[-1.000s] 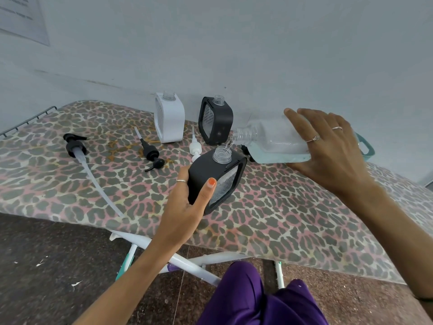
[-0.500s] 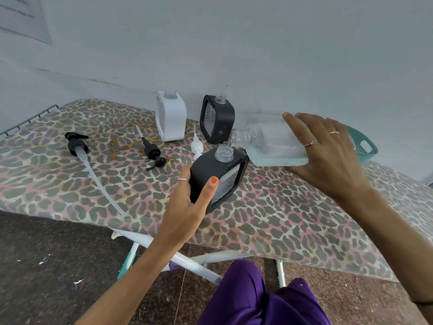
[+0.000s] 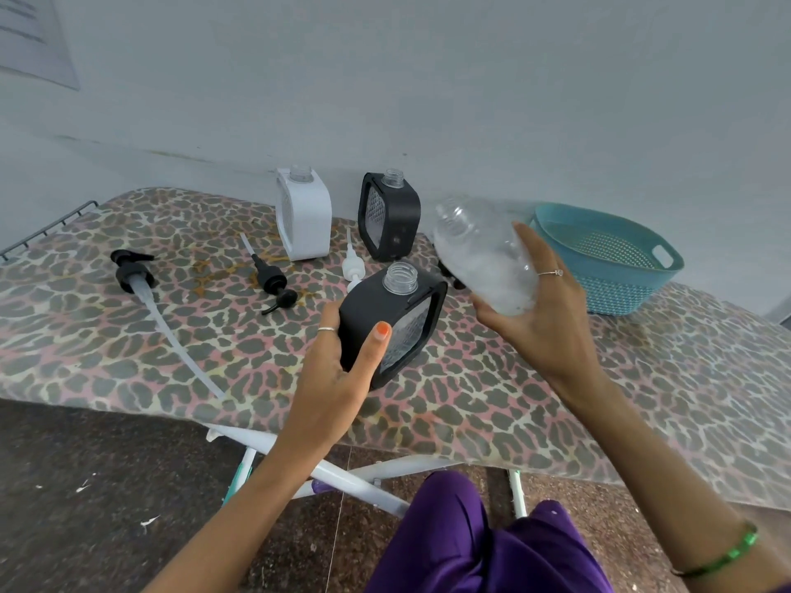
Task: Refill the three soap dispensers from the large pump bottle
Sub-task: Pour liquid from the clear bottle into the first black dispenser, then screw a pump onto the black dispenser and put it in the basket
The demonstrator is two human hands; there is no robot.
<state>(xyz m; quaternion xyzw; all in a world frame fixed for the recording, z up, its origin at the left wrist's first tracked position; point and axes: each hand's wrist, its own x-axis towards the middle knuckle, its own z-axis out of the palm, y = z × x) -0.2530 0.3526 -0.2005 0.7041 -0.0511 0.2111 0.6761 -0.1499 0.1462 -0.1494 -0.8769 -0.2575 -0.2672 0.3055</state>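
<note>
Left hand (image 3: 338,370) grips dispenser (image 3: 391,323); right hand (image 3: 543,318) tilts bottle (image 3: 479,250)

Both forearms bare to the frame edge, no sleeves visible. Left hand (image 3: 338,378): thin silver band (image 3: 326,329) on one finger; thumbnail (image 3: 382,330) painted orange. Right hand (image 3: 552,318): slim silver ring (image 3: 551,273) with a small raised setting on one finger. Right wrist: narrow green bracelet (image 3: 727,554), shiny, with a thin dark edge. Lower body: purple garment (image 3: 462,545), plain cloth with no pattern, loose folds at the bottom of the view. No other markings noted
</note>
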